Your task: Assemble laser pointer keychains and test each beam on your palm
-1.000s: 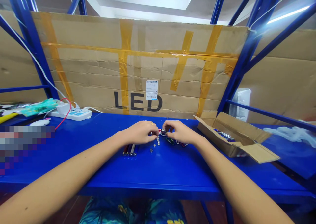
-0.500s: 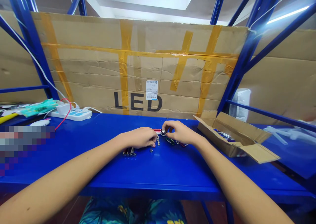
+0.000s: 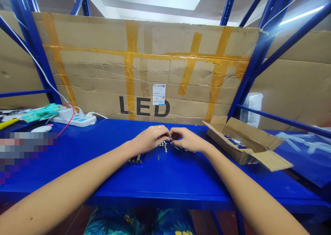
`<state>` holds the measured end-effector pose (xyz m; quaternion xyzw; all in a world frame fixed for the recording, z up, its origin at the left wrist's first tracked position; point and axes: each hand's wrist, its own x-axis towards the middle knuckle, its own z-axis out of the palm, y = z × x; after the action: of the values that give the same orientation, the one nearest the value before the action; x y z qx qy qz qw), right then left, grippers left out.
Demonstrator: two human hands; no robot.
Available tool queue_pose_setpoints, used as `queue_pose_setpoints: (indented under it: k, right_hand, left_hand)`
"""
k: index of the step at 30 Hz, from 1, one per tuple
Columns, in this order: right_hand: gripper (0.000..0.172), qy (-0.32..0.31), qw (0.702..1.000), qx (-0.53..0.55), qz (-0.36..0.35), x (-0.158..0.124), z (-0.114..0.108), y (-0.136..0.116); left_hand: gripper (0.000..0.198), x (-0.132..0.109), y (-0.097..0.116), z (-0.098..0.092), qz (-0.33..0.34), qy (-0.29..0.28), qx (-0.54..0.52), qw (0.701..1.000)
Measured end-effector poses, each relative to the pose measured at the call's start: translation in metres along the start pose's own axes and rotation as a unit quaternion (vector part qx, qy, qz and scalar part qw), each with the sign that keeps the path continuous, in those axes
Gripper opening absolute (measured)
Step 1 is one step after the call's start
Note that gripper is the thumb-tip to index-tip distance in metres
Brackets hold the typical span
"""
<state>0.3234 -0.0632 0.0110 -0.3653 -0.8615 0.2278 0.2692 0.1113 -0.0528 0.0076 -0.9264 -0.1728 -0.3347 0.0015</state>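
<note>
My right hand is closed, fingertips pinching a slim red-and-silver metal tube, mostly covered by fingers. Against that tube's end, my left hand brings its closed fingertips; whatever they pinch is too small and hidden to name. Just below the fingers lie several small round silver button cells, grouped on the blue table. A single silver piece sits apart, nearer the front. Several dark metal tubes lie side by side under my left wrist. Coloured clips show partly beneath my right hand.
An open cardboard box with blue and metal items inside stands at the right. A white power strip with plugs and a red cable is at the back left. A large cardboard panel closes off the rear between blue posts.
My left hand has risen from the button cells and moved to the right, so its fingertips now meet those of my right hand at the tube. My right hand has barely moved.
</note>
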Motion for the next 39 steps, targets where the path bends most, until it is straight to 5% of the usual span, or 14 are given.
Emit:
queue_pose_setpoints:
  k: [6, 11, 19, 25, 28, 33, 39]
  right_hand:
    - [0.017, 0.000, 0.999, 0.035, -0.014, 0.001, -0.001, 0.003]
    - [0.016, 0.014, 1.000, 0.007, -0.008, 0.001, -0.001, 0.005]
    - [0.016, 0.025, 0.999, -0.037, 0.000, -0.001, -0.005, 0.005]
    - [0.016, 0.020, 0.999, -0.034, -0.001, -0.001, -0.005, 0.006]
    - [0.015, 0.024, 0.999, -0.035, -0.007, -0.001, -0.004, 0.004]
    - [0.013, 0.030, 0.999, -0.021, -0.016, -0.002, -0.004, 0.002]
    - [0.020, 0.045, 0.998, -0.016, -0.044, -0.001, 0.001, -0.002]
  left_hand:
    - [0.017, -0.001, 0.001, 0.000, 0.026, -0.019, 0.016, 0.999]
    - [0.016, 0.002, 0.007, -0.014, -0.018, -0.022, 0.037, 0.999]
    - [0.017, 0.001, 0.018, -0.031, -0.086, -0.285, -0.060, 0.953]
    - [0.011, 0.000, 0.018, -0.027, -0.113, -0.339, -0.094, 0.929]
    - [0.011, 0.003, 0.015, -0.026, -0.129, -0.266, -0.083, 0.952]
    - [0.012, 0.007, 0.011, -0.018, -0.188, -0.015, -0.102, 0.977]
    - [0.010, 0.009, 0.014, -0.011, -0.218, 0.024, -0.165, 0.962]
